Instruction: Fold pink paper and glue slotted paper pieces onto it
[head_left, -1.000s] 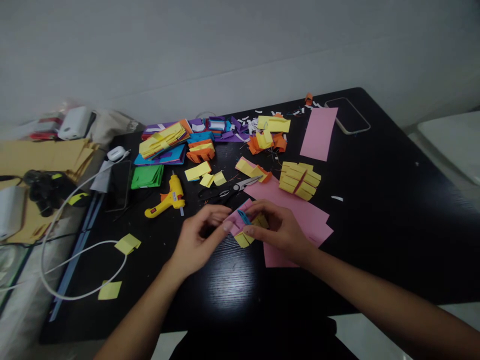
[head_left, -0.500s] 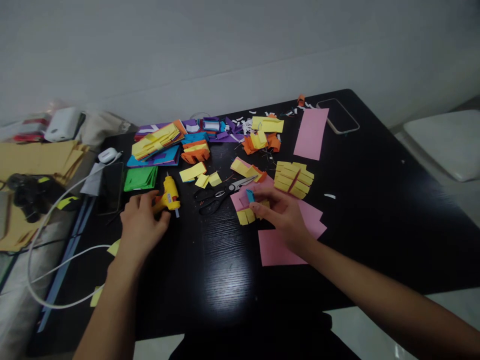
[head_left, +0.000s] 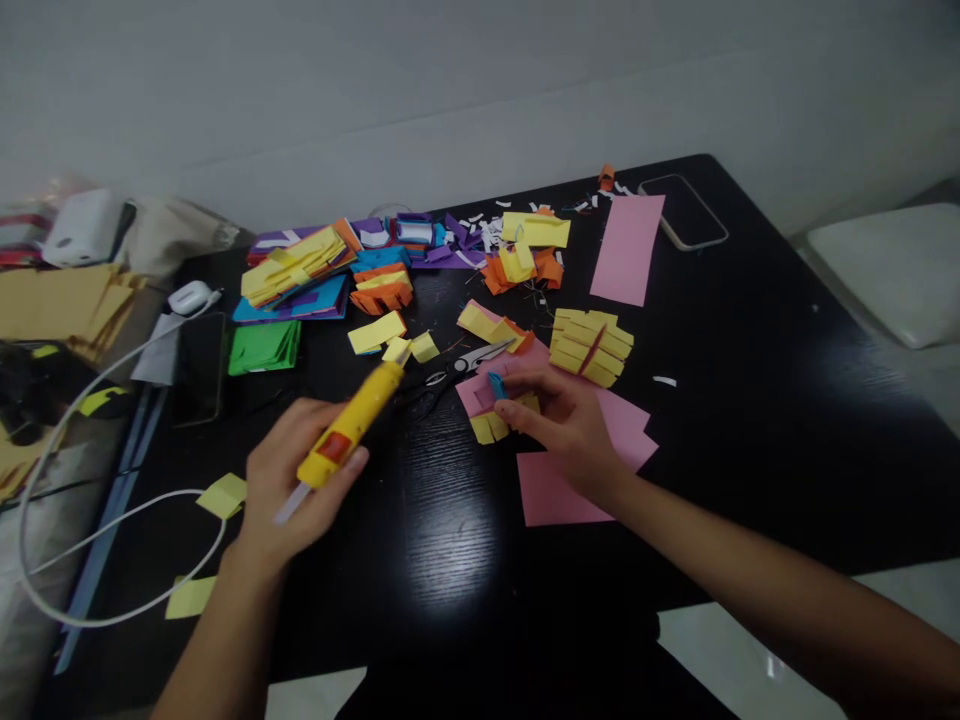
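Note:
My left hand (head_left: 296, 480) is closed around a yellow glue gun (head_left: 351, 424), its nozzle pointing away to the upper right and a clear glue stick jutting from the back end. Between the thumb and fingers of my right hand (head_left: 566, 430) is a small folded piece of blue paper (head_left: 496, 386). Under and around that hand lie pink paper sheets (head_left: 551, 490) and a fringed strip of yellow paper (head_left: 491, 430). Black-handled scissors (head_left: 450, 372) rest between the two hands, partly behind the glue gun. Beyond my right hand sits a cut yellow paper piece (head_left: 592, 345) with a dark slit.
Green paper (head_left: 264, 348), stacked yellow strips (head_left: 300, 268), and purple and white scraps (head_left: 465, 240) spread along the back. At right rear are a pink sheet (head_left: 628, 250) and a phone-shaped frame (head_left: 684, 212). A white cable (head_left: 112, 622) loops at left near a dark phone (head_left: 201, 370).
My left hand has picked up the glue gun from the table, raising it and turning its nozzle to the right. My right hand stays nearly in place with the blue paper. The view shifted slightly.

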